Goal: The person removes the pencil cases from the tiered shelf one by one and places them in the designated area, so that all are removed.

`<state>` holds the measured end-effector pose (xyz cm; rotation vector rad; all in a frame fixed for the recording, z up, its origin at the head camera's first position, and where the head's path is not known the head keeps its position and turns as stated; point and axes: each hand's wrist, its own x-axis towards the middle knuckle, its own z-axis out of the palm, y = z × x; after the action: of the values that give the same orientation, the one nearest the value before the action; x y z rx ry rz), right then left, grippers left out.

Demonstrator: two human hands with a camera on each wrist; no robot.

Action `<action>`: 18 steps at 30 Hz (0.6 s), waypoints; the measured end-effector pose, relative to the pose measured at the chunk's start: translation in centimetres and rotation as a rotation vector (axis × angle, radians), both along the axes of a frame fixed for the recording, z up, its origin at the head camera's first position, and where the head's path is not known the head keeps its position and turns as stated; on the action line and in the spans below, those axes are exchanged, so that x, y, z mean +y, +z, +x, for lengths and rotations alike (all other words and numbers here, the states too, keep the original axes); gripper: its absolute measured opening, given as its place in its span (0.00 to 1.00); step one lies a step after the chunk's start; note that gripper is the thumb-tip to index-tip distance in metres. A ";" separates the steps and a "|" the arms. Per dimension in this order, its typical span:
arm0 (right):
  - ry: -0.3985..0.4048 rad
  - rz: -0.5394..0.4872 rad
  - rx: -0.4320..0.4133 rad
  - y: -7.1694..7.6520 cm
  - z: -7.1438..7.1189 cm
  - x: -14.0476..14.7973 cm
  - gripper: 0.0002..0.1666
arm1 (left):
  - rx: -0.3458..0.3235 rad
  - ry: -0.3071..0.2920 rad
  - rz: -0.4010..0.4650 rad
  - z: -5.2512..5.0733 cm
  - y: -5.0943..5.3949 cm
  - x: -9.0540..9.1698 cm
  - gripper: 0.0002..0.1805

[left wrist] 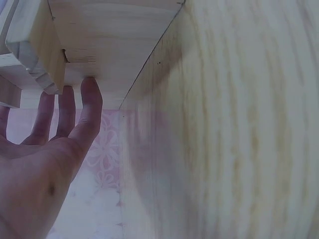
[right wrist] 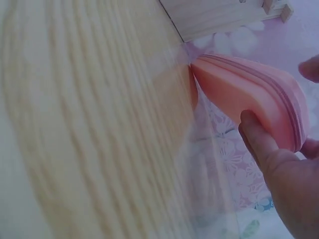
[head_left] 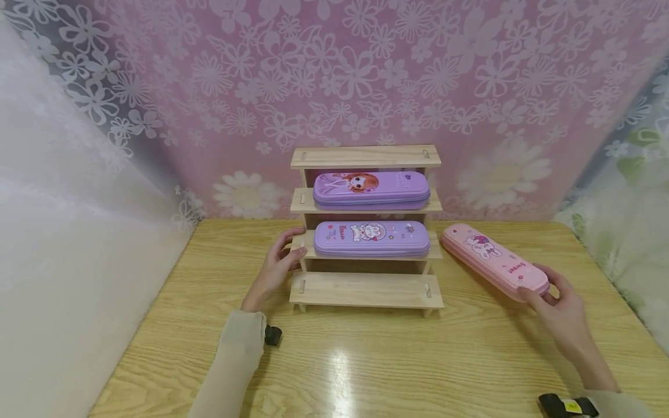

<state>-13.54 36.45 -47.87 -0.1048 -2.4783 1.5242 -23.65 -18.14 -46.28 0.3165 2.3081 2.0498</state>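
Observation:
A wooden tiered shelf (head_left: 366,289) holds a purple case with a girl picture (head_left: 372,190) on an upper tier and a lilac rabbit case (head_left: 372,238) below it. My left hand (head_left: 274,267) rests at the shelf's left side; in the left wrist view the hand (left wrist: 55,159) has its fingers extended against the wooden side panel (left wrist: 107,55). My right hand (head_left: 564,313) grips the near right end of a pink case (head_left: 493,261), slanted beside the shelf. From the right wrist view, that hand (right wrist: 289,174) holds the pink case (right wrist: 249,94) by its end, with its far end low near the tabletop.
The shelf's lowest and top (head_left: 366,155) tiers show bare wood. All of this stands on a wood-grain table (head_left: 340,360). A pink floral curtain (head_left: 345,87) hangs behind it, and pale sheer fabric (head_left: 68,232) hangs at the left. Similar fabric hangs at the right.

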 end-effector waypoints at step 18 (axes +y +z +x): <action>0.046 0.166 -0.080 -0.4 -0.2 -1.8 0.45 | -0.028 0.002 -0.002 0.1 0.2 0.0 0.27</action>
<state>-13.76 34.68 -48.22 -0.0818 -2.6765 1.3487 -23.60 -18.10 -46.11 0.2830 2.2955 2.0388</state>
